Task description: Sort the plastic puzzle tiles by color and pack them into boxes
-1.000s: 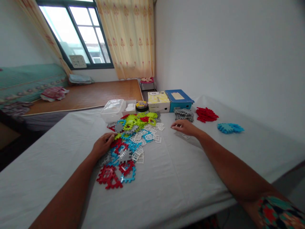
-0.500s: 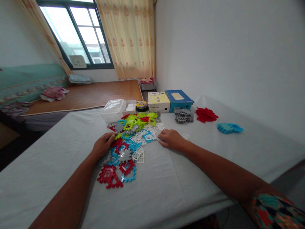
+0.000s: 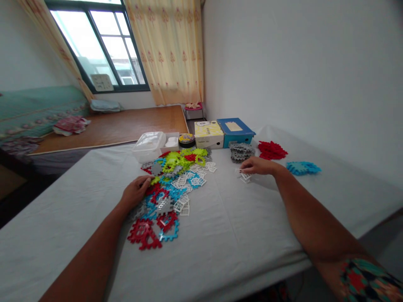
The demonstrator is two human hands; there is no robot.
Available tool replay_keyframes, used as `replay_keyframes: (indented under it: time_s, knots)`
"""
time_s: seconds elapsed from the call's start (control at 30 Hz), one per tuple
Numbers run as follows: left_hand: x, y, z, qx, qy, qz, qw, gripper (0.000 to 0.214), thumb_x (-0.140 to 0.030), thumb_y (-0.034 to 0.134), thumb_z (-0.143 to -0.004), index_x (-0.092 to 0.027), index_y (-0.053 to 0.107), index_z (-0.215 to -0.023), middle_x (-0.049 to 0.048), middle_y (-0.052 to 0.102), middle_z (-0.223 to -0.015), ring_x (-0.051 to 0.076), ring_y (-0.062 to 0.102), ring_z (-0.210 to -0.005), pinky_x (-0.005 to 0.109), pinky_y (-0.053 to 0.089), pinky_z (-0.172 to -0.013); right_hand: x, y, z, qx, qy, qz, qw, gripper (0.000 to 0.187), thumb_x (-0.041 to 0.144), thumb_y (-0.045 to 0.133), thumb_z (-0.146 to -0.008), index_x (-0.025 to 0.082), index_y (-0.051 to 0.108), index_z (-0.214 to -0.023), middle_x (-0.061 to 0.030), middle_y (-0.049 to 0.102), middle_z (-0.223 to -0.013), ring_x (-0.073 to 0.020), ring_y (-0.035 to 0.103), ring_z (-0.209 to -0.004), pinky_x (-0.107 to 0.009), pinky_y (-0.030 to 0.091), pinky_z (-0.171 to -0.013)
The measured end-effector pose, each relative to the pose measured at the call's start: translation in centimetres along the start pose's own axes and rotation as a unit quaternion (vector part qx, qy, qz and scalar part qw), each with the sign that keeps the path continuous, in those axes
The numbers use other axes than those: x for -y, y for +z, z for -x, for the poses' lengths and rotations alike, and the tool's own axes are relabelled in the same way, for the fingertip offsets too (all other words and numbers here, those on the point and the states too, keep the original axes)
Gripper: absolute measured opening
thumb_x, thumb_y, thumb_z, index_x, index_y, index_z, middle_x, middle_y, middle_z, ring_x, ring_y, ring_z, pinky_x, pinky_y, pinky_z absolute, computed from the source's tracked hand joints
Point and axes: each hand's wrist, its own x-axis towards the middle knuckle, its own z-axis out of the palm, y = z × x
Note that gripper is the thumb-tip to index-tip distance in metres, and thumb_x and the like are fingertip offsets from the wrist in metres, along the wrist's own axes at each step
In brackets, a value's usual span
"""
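A loose pile of red, blue, grey and lime toothed plastic tiles [image 3: 166, 191] lies on the white-covered table [image 3: 239, 239], with small white window-shaped pieces [image 3: 192, 181] along its right side. My left hand [image 3: 135, 193] rests on the pile's left edge with its fingers curled down onto the tiles. My right hand [image 3: 256, 165] reaches out to the right of the pile. Its fingertips are pinched together on a little group of white window pieces [image 3: 244, 178], just in front of a grey tile stack [image 3: 241, 152].
A red tile stack [image 3: 271, 150] and a blue tile stack [image 3: 302, 168] lie right of the grey one. Behind the pile stand a clear lidded container [image 3: 149, 144], a round tin [image 3: 187, 139], a yellow box [image 3: 208, 133] and a blue box [image 3: 236, 131]. A white wall runs along the right.
My right hand went from near the grey stack to the white pieces in the pile, then back right to the small white group. The left hand stayed put.
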Motion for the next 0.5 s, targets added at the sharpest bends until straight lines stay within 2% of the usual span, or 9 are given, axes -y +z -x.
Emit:
replay_keyframes:
  time_s: [0.13,0.27,0.37,0.43,0.5]
  knots:
    - [0.0,0.1,0.0,-0.005,-0.002,-0.006,1.000,0.058,-0.058,0.032,-0.086,-0.018,0.068,-0.108,0.0079,0.068,-0.116,0.024,0.060,-0.110,0.036,0.043,-0.102,-0.5,-0.6,0.6,0.034,0.058,-0.037,0.997,0.040,0.048,0.062,-0.072,0.016,0.064,-0.097,-0.0010,0.063,-0.065,-0.0151,0.057,-0.061,-0.024,0.040,-0.054]
    - [0.0,0.1,0.0,-0.003,-0.007,-0.013,1.000,0.056,-0.057,0.032,-0.086,-0.019,0.068,-0.108,0.0068,0.068,-0.116,0.023,0.061,-0.109,0.036,0.044,-0.100,-0.1,-0.6,0.3,0.018,0.065,-0.053,0.996,0.038,0.052,0.062,-0.073,0.016,0.063,-0.085,-0.0033,0.066,-0.070,-0.0148,0.057,-0.063,-0.023,0.039,-0.053]
    - [0.0,0.1,0.0,-0.002,-0.005,-0.014,1.000,0.057,-0.057,0.031,-0.086,-0.018,0.068,-0.108,0.0074,0.068,-0.116,0.024,0.061,-0.109,0.035,0.044,-0.101,0.1,-0.2,-0.4,-0.021,0.055,-0.030,0.998,0.037,0.053,0.057,-0.078,0.016,0.065,-0.079,-0.0022,0.063,-0.064,-0.0139,0.054,-0.061,-0.023,0.036,-0.052]
    - [0.1,0.1,-0.1,-0.006,-0.001,-0.012,1.000,0.058,-0.057,0.031,-0.086,-0.019,0.068,-0.107,0.0072,0.068,-0.115,0.024,0.061,-0.109,0.036,0.044,-0.101,0.4,0.5,-1.1,-0.073,0.034,0.001,0.997,0.037,0.051,0.052,-0.082,0.016,0.066,-0.078,-0.0018,0.062,-0.063,-0.0140,0.054,-0.061,-0.023,0.037,-0.054]
    - [0.2,0.1,-0.1,-0.007,0.002,-0.010,1.000,0.057,-0.058,0.031,-0.086,-0.019,0.068,-0.107,0.0068,0.069,-0.114,0.023,0.061,-0.109,0.036,0.044,-0.101,1.0,1.8,-1.9,-0.140,-0.004,0.026,0.990,0.036,0.047,0.049,-0.085,0.016,0.067,-0.084,-0.0037,0.066,-0.072,-0.0154,0.057,-0.066,-0.025,0.042,-0.060]
